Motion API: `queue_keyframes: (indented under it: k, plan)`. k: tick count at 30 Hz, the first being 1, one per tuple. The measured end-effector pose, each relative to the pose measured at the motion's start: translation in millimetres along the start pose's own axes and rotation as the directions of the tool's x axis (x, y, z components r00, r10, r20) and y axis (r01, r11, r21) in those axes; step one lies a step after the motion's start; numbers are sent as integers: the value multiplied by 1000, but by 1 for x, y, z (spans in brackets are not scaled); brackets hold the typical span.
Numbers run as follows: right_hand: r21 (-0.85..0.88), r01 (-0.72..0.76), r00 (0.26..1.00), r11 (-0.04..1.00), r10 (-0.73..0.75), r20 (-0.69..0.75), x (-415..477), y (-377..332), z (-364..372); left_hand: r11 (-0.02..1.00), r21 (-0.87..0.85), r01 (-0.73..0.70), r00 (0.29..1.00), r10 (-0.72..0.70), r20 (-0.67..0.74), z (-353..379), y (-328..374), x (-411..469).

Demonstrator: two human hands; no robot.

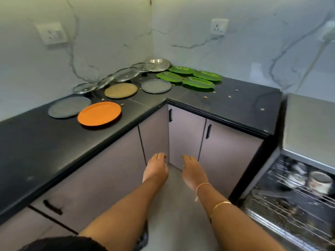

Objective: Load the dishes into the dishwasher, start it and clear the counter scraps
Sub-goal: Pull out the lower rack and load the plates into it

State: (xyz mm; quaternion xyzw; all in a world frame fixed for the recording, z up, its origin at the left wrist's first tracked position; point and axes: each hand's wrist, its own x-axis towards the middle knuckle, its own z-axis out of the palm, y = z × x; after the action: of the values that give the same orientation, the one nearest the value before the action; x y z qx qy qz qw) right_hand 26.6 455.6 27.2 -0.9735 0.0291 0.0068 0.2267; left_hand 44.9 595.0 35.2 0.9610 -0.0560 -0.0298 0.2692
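Dishwasher rack [290,200] cut off by right and bottom edges, mugs [320,182] inside blurred, scraps [205,97] on worktop [235,107] too small to identify

Your left hand [156,170] and right hand [193,172] are held out side by side, fingers straight, holding nothing, in front of the corner cabinets [184,134]. The black L-shaped counter [45,145] carries an orange plate [99,113], two grey plates [68,106], a brown plate [121,90], glass lids [125,74], a steel plate [159,64] and green leaf-shaped plates [198,83], with small scraps [205,97] scattered nearby. At the right, the open dishwasher [262,178] has a wire rack [290,200] holding cups [319,180].
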Motion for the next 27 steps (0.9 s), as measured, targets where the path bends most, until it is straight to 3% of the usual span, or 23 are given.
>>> queue_keyframes:
  k: [8,16,21,24,27]
  plan:
    - [-40,158,987,987,-158,-20,82,-73,10,996,-49,68,988,-74,-137,-59,-66,50]
    - [75,212,977,974,-211,-29,196,-115,10,991,-100,91,952,-116,-284,-93,-100,131]
    - [234,151,986,961,-130,-102,304,-121,-3,993,-86,85,939,-109,-327,-95,-107,217]
    - [369,30,998,929,-9,-58,378,-121,-10,995,-28,98,949,-102,-299,-102,-106,279]
    - [393,-60,998,918,64,2,447,-115,-11,989,49,140,963,-124,-240,-111,-109,349]
